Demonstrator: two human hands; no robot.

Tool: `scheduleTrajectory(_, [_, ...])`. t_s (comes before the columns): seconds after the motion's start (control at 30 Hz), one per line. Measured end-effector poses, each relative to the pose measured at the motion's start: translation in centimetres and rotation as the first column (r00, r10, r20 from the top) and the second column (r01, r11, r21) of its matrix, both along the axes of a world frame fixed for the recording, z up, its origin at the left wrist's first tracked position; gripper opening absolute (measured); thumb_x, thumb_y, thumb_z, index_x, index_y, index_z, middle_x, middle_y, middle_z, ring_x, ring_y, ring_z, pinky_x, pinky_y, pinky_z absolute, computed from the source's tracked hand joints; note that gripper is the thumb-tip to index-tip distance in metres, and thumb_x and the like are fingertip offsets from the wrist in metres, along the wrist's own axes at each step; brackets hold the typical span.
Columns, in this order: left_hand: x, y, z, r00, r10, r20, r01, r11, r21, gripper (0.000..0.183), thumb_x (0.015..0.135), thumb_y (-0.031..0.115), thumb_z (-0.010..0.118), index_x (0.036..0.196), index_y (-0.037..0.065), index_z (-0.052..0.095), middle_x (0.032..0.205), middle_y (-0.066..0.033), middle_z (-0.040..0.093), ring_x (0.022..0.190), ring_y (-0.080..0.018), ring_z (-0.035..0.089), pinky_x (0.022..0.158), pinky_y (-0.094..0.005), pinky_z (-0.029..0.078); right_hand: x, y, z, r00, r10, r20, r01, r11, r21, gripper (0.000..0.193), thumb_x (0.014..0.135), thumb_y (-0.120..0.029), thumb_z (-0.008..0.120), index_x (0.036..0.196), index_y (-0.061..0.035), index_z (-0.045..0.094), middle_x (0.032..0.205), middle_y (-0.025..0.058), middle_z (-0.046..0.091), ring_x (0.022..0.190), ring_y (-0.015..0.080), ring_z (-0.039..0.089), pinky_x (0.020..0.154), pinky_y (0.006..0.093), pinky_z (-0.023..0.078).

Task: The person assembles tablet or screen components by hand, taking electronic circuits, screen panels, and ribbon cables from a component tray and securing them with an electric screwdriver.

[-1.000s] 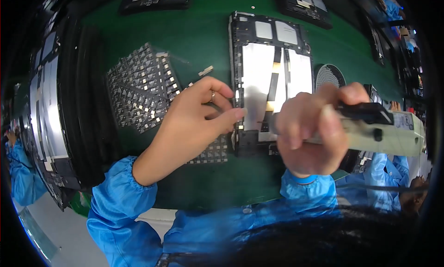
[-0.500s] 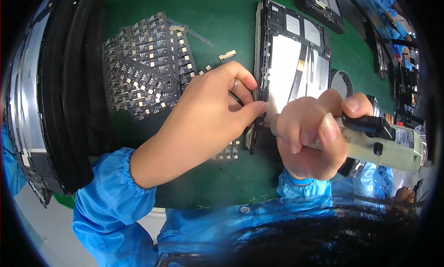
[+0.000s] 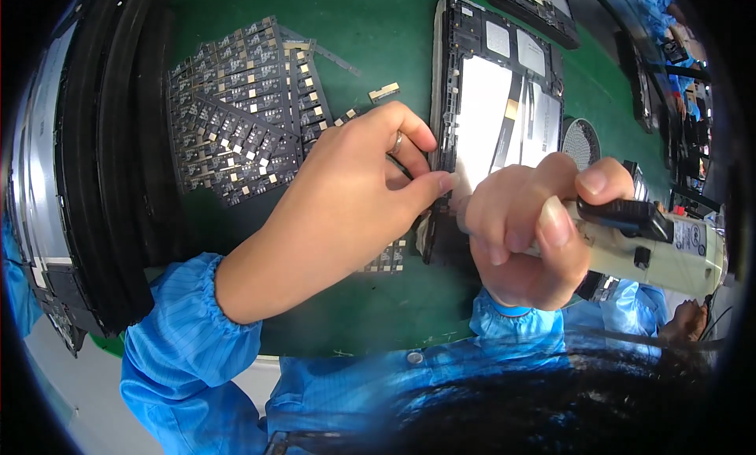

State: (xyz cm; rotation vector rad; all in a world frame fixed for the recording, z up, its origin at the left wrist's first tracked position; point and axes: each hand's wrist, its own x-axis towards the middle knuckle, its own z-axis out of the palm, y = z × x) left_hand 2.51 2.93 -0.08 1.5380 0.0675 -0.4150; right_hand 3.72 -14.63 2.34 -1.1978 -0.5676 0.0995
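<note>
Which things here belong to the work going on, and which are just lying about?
In use, judging by the hands:
cream tool, in the right hand
open device, with the left hand at its edge

Apparently just lying about:
small boards, left of the device
round dish, right of it
stacked devices, far left

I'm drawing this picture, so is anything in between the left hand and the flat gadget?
No, nothing visible: the left hand is at the left edge of the flat gadget, though I can't tell whether it touches. The right hand, gripping a pale power tool, hides the lower right part.
</note>
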Motion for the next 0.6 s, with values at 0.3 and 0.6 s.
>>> scheduleTrajectory(0.3, [-0.1,0.1,0.1,1.000,-0.013,0.015,0.012,0.999,0.035,0.025,0.089,0.004,0.071,0.107,-0.002,0.054,0.089,-0.0083,0.063,0.078,-0.0126,0.068,0.064,-0.0248,0.055,-0.3,1.1,0.8,0.990,-0.120,-0.074,0.114,0.991,-0.072,0.028,0.091,-0.003,0.052,0.115,-0.0123,0.041,0.063,0.0064,0.043,0.043,0.0161,0.042,0.041,0.0318,0.035])
scheduleTrajectory(0.6, [-0.7,-1.0,0.1,0.981,0.046,0.191,-0.054,0.998,0.040,0.027,0.085,0.006,0.073,0.105,-0.002,0.056,0.080,-0.0109,0.067,0.070,-0.0148,0.067,0.060,-0.0286,0.051,0.0,0.7,0.2,0.975,-0.095,0.199,0.137,0.967,-0.214,0.024,0.087,0.005,0.059,0.100,-0.0075,0.043,0.066,0.0060,0.047,0.047,0.0122,0.043,0.042,0.0284,0.036])
